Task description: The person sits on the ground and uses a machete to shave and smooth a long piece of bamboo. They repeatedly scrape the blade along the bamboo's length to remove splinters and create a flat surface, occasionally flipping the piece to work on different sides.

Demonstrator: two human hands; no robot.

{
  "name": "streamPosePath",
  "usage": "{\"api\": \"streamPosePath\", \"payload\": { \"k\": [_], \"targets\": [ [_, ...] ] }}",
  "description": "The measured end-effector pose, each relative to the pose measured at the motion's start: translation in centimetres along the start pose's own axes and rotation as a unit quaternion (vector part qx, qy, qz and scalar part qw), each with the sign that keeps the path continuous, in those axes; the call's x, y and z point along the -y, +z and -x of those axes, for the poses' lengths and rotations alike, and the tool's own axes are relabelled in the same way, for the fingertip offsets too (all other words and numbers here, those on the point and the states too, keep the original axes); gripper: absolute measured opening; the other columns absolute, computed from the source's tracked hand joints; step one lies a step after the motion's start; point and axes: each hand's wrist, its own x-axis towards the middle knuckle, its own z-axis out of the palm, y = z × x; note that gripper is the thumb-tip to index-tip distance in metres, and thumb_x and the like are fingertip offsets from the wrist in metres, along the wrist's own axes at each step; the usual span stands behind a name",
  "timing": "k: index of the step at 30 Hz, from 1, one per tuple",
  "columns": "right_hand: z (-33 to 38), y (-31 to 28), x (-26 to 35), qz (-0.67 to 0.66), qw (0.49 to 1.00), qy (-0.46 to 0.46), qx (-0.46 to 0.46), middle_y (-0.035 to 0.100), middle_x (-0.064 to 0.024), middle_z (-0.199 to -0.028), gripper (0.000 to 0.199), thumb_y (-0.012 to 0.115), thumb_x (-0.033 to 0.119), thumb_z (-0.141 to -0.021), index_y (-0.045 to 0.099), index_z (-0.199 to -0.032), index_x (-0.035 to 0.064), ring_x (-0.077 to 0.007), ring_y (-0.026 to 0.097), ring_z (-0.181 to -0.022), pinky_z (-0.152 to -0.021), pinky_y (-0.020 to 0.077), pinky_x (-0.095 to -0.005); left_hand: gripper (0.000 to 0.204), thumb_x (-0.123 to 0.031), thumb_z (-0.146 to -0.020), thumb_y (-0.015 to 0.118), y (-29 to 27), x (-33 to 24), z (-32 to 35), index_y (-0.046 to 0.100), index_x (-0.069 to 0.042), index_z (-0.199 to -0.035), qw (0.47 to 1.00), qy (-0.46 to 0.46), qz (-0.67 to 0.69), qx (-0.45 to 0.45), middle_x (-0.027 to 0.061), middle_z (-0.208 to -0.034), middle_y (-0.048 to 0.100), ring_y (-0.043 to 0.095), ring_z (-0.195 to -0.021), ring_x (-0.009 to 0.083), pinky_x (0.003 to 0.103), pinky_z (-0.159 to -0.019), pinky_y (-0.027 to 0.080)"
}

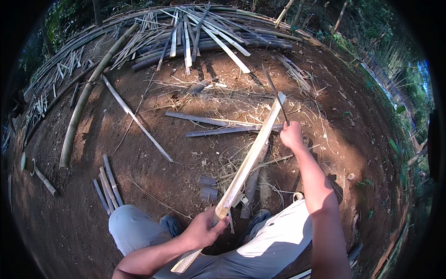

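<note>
A long, pale split bamboo slat (253, 160) slants from my lap up and away to the right. My left hand (203, 229) is closed round its lower part, above my thighs. In my right hand (291, 135), closed in a fist, is a knife with a long, narrow dark blade (273, 87). The blade points up and away and crosses the slat's far end; whether it cuts into the wood I cannot tell. My fingers hide the knife's handle.
Two dark bamboo strips (204, 132) lie on the soil beyond the slat, among curly shavings (232, 160). Short split pieces (108, 186) lie by my left knee. Poles (76, 121) stretch along the left. A large pile of bamboo strips (190, 35) covers the far ground.
</note>
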Motion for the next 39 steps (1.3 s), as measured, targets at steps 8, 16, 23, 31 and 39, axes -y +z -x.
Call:
{"api": "streamPosePath", "payload": {
  "k": [8,16,23,31,39],
  "targets": [
    [0.4,-0.6,0.4,0.010,0.999,-0.034,0.040,0.065,-0.0237,-0.071,0.010,0.062,0.009,-0.074,0.063,-0.068,0.0003,-0.0385,0.066,-0.067,-0.063,0.0492,-0.0480,0.029,-0.024,-0.100,0.059,-0.7,-2.2,0.5,0.049,-0.006,-0.120,0.991,-0.088,0.098,0.006,-0.0027,-0.065,0.049,0.041,-0.046,0.0029,0.022,-0.039,0.033],
    [3.5,-0.2,4.9,0.019,0.963,-0.270,0.007,0.066,-0.0230,-0.071,0.012,0.062,0.012,-0.077,0.069,-0.079,0.0023,-0.0393,0.067,-0.070,-0.069,0.0533,-0.0476,0.027,-0.023,-0.099,0.061,-1.5,-2.6,0.3,0.047,-0.004,-0.113,0.983,-0.101,0.152,-0.028,-0.0009,-0.061,0.047,0.038,-0.039,0.0060,0.025,-0.035,0.031],
    [2.1,-0.7,0.8,0.058,0.997,-0.014,0.059,0.068,-0.0251,-0.080,0.015,0.062,0.011,-0.077,0.070,-0.083,0.0012,-0.0414,0.068,-0.080,-0.076,0.0540,-0.0483,0.031,-0.025,-0.100,0.059,-1.4,-0.8,-0.4,0.046,-0.004,-0.118,0.983,-0.147,0.108,-0.017,0.0014,-0.065,0.048,0.042,-0.042,0.0071,0.025,-0.037,0.033],
    [0.3,-0.1,-2.3,0.055,0.996,0.044,-0.061,0.067,-0.0249,-0.078,0.016,0.060,0.012,-0.083,0.068,-0.082,-0.0024,-0.0411,0.067,-0.079,-0.073,0.0524,-0.0487,0.030,-0.026,-0.099,0.060,-1.3,-2.4,-0.1,0.047,-0.005,-0.117,0.981,-0.136,0.134,0.044,0.0003,-0.064,0.047,0.037,-0.041,0.0065,0.025,-0.036,0.032],
    [0.4,-1.2,1.0,0.043,0.999,-0.004,0.011,0.068,-0.0262,-0.082,0.013,0.064,0.009,-0.078,0.068,-0.080,-0.0030,-0.0430,0.066,-0.082,-0.075,0.0520,-0.0491,0.031,-0.027,-0.099,0.060,-2.7,-2.3,0.1,0.048,-0.005,-0.117,0.987,-0.126,0.099,0.024,-0.0006,-0.062,0.046,0.039,-0.042,0.0054,0.024,-0.037,0.032]
  ]
}}
